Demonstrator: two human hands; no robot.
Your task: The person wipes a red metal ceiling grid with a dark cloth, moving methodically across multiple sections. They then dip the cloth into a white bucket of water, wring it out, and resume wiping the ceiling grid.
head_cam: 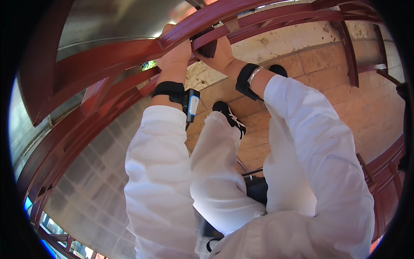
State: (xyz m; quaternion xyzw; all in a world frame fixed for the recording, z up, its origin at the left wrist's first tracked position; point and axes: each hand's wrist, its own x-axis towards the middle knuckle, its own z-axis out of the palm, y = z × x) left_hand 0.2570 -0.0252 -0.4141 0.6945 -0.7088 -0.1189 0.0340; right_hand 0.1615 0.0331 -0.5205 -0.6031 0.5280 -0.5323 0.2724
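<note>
Both of my hands are raised to a red-painted frame at the top of the view. My left hand reaches behind a red bar, its fingers mostly hidden by it. My right hand is just to the right, beside a dark reddish piece at the end of a short red bar; its fingers are largely covered. What either hand grips cannot be made out. A black strap with a small device is on my left wrist, and another black strap and a silver bracelet are on my right.
Red bars curve across the top and left side. A shiny metallic surface lies behind them. Below are orange-brown floor tiles with a pale stained ledge. Red panelling stands at right. My black shoe rests on the floor.
</note>
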